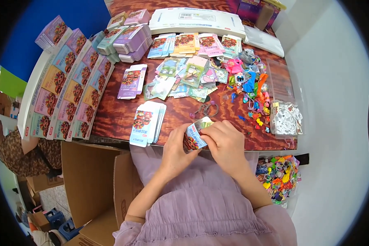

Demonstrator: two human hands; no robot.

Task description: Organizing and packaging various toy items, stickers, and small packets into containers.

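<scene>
I am watching both hands working at the table's near edge (110, 138): the left hand (177, 152) and right hand (225, 143) are pinching one small printed box (194, 136) between them. A stack of flat boxes (147, 123) is lying just left, loose hair ties (207, 110) are sitting just beyond, and bare wood is showing to the right.

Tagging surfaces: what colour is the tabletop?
Reddish-brown wood grain; the table shows best in the head view, left of both hands.

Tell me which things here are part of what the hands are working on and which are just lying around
In hand:
small printed box, held by left hand and right hand
flat box stack beside them

Lying about:
hair ties
colourful toy pile
cardboard carton
</scene>
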